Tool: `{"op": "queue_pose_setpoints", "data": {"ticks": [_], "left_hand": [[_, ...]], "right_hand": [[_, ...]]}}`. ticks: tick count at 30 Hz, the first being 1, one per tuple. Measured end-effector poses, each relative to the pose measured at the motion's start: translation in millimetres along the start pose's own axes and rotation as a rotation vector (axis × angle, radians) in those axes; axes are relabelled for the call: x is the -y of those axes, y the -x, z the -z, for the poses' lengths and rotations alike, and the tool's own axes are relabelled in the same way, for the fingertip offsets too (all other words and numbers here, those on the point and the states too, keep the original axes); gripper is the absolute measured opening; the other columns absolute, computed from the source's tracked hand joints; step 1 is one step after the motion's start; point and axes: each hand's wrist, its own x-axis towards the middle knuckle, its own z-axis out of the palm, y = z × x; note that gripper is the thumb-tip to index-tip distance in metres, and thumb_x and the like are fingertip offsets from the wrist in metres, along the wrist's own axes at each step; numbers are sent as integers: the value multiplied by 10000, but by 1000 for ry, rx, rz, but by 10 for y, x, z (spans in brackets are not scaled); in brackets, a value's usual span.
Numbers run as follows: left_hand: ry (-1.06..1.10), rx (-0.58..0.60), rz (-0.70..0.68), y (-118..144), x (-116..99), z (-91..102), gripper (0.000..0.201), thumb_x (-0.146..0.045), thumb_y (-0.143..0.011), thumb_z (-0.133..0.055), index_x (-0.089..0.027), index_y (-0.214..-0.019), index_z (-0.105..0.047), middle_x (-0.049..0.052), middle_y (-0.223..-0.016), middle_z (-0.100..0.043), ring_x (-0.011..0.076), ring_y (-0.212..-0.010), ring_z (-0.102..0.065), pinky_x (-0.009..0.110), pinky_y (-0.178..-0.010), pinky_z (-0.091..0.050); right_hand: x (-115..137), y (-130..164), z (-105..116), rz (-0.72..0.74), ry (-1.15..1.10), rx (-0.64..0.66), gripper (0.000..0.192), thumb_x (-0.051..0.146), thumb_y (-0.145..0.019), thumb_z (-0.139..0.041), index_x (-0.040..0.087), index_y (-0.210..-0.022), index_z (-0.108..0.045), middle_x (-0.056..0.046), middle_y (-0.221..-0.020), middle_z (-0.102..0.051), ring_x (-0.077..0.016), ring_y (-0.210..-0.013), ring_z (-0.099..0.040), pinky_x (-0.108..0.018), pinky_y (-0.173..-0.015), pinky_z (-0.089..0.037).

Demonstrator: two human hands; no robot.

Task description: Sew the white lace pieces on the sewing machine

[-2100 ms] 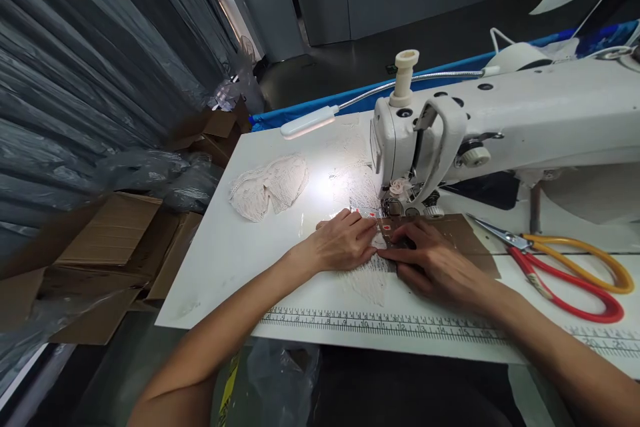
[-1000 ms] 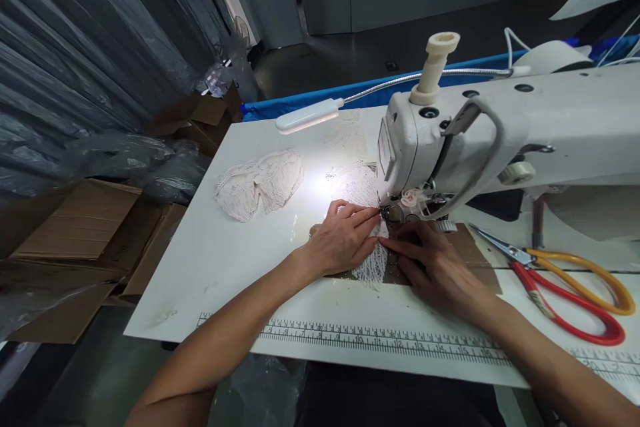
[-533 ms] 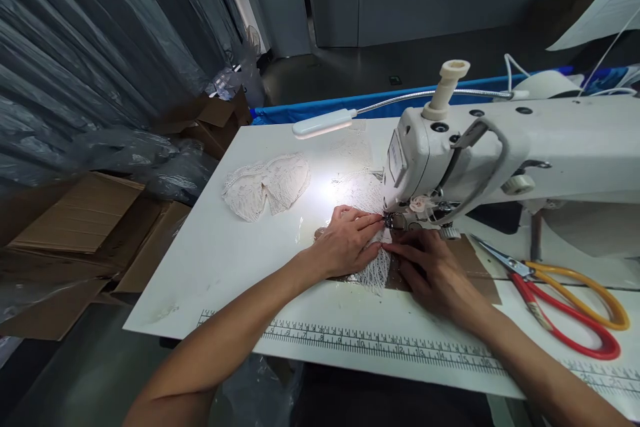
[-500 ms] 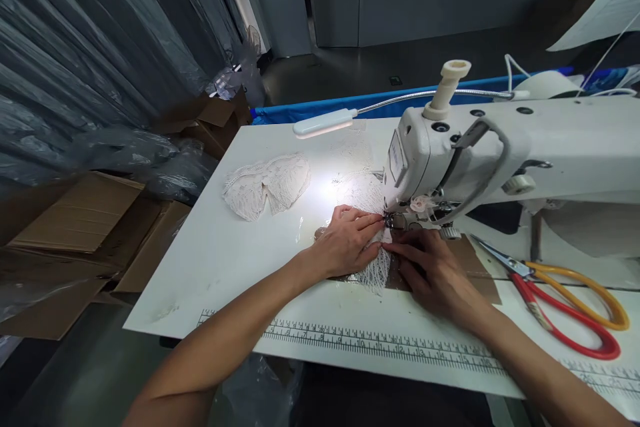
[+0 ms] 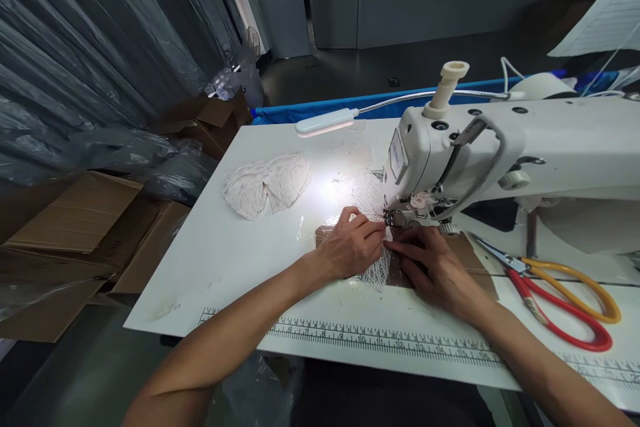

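A strip of white lace (image 5: 376, 272) lies under the needle area of a white sewing machine (image 5: 415, 153). My left hand (image 5: 353, 243) is on the lace just left of the presser foot (image 5: 389, 217), its fingers bent together and pinching the fabric. From the right, my right hand (image 5: 433, 267) grips the lace edge between thumb and forefinger, close to the left fingertips. Brown tape-like covering (image 5: 400, 275) shows on the machine bed beneath the hands. Further left on the table rests a second lace piece (image 5: 267, 185), shaped like two joined cups.
Scissors (image 5: 555, 293) with red and yellow handles lie right of my right hand. A lamp (image 5: 325, 123) on a bendable neck lights the work. A printed ruler (image 5: 360, 340) runs along the front of the white table (image 5: 230, 267). Cardboard boxes (image 5: 75, 213) stand at left.
My left hand's fingers have drawn in from lying flatter on the lace to a bent pinch. My right hand stays nearly in place. The view has shifted slightly.
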Motion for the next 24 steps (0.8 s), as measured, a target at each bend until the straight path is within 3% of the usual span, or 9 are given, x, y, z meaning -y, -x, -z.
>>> {"op": "queue_pose_setpoints", "data": {"ticks": [10, 18, 24], "left_hand": [[74, 86, 112, -12, -24, 113, 284, -266, -926, -453, -192, -1117, -649, 76, -1273, -624, 247, -997, -583, 522, -960, -329], [0, 103, 147, -61, -11, 81, 288, -246, -941, -450, -170, -1165, -615, 100, -1235, -633, 254, -1046, -571, 522, -988, -318], [-29, 60, 199, -82, -23, 4, 274, -279, -962, -445, -156, -1132, -621, 102, -1194, -646, 240, -1020, -575, 500, -986, -320]], "right_hand": [[11, -47, -20, 16, 70, -16, 371, 147, -875, -468, 190, -1192, -656, -147, -1064, -542, -264, -981, -531, -459, -846, -522], [25, -99, -27, -7, 173, 27, 406, 156, -912, -396, 177, -1277, -572, -169, -1128, -557, -280, -996, -540, -483, -862, -515], [-14, -132, -42, 68, 237, 15, 478, 90, -862, -388, 156, -1324, -493, -171, -1104, -572, -305, -1040, -529, -495, -861, -505]]}}
